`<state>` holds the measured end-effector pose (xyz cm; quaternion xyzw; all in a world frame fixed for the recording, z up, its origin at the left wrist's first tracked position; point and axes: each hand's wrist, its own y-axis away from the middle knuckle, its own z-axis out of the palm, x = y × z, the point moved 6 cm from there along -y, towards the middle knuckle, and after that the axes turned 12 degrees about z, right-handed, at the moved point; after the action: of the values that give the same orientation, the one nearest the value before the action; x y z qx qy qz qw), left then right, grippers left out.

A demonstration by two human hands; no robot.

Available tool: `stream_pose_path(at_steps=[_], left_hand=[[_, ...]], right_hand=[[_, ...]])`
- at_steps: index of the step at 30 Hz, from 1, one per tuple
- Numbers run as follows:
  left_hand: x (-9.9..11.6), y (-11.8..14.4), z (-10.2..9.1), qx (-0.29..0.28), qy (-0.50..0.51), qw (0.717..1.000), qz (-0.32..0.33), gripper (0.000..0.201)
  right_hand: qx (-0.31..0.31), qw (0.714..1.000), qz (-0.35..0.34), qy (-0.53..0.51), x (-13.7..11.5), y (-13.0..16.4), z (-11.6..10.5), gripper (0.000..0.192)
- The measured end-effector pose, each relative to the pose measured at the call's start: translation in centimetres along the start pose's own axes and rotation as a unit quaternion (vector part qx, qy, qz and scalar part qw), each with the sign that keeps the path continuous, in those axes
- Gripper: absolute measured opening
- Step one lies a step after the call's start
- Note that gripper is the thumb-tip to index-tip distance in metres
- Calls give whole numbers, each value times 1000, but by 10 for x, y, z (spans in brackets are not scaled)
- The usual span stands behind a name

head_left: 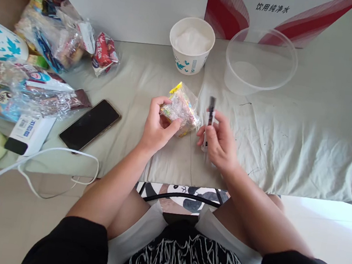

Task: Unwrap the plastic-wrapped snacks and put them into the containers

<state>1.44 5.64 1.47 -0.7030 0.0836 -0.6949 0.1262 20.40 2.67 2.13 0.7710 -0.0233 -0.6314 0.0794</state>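
Clear-wrapped packet (pixel 183 107): at mid-counter (pixel 309 140), front of 1 paper cup (pixel 189 63) with white material inside. Left hand (pixel 155 129) holds the packet between thumb and fingers; cannot tell whether its underside touches the cloth. Right hand (pixel 222 144), just beside the packet, fingers closed around 1 slim black-and-white tool (pixel 210 117), upper end blurred, pointing away from the body. Transparent tub (pixel 234 77) right of cup. Dark-screened phone (pixel 90 125) lies left of left hand, near assorted wrapped snacks (pixel 56 44).
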Motion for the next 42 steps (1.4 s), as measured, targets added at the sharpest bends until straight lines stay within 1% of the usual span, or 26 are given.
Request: stream_pose_path(at_steps=[2,4,6,8,11,13,15,17,19,21,23,24,26,29,32,34,35,36,37,39,41,42], left_hand=[[-2,2,1,-19,-5,1000,0,61],[-4,4,0,-30,-24,999,-7,59],[-6,5,-1,-35,-39,999,-10,57],[-4,5,-1,-47,-48,998,1,55],[-1,5,1,-61,-66,996,19,53],[-1,6,1,-54,-60,997,11,54],[-2,4,0,-30,-38,999,-2,57],[-2,-1,-7,14,-15,1000,3,62],[0,-8,-19,69,3,997,19,68],[0,-16,-32,112,19,993,18,70],[-2,-21,-41,130,27,991,-5,69],[-4,-21,-42,131,25,991,-17,67],[-6,-19,-39,120,17,992,-26,68],[-7,-7,-20,76,8,997,-17,74],[-10,6,0,4,15,999,-48,70],[-9,9,4,-45,-2,997,-63,63],[-7,7,3,-64,-22,996,-56,59],[-4,5,0,-78,-44,995,-41,56],[-1,2,-3,-88,-66,994,-17,52],[5,-3,-6,-113,-103,988,29,49],[8,-4,-4,-144,-137,979,54,48],[9,-4,-3,-154,-151,975,58,46]], right_hand=[[-6,997,3,72,-4,2,5,32],[16,993,1,116,-6,2,4,25],[41,991,-13,124,-7,1,3,18],[58,990,-25,126,-8,0,3,16],[67,986,-25,148,-6,-1,5,17],[70,983,-25,168,-6,0,6,20],[65,980,-21,190,-6,2,6,22],[55,975,-11,214,-5,5,4,22],[46,971,-3,234,-4,6,1,21],[43,969,1,243,-4,6,-5,20],[58,968,3,245,-2,5,-14,21],[77,965,2,251,-1,3,-21,21],[129,951,-3,282,1,-2,-35,23],[180,915,-8,362,7,-10,-49,24],[208,881,-36,423,8,-15,-53,25],[238,866,-65,435,2,-13,-54,25],[245,865,-78,430,-1,-11,-53,26],[239,871,-94,418,-5,-8,-51,28],[217,883,-114,399,-8,-5,-47,30],[137,908,-161,361,-13,1,-34,35],[65,919,-184,342,-15,7,-20,41],[45,921,-180,342,-15,9,-16,44]])
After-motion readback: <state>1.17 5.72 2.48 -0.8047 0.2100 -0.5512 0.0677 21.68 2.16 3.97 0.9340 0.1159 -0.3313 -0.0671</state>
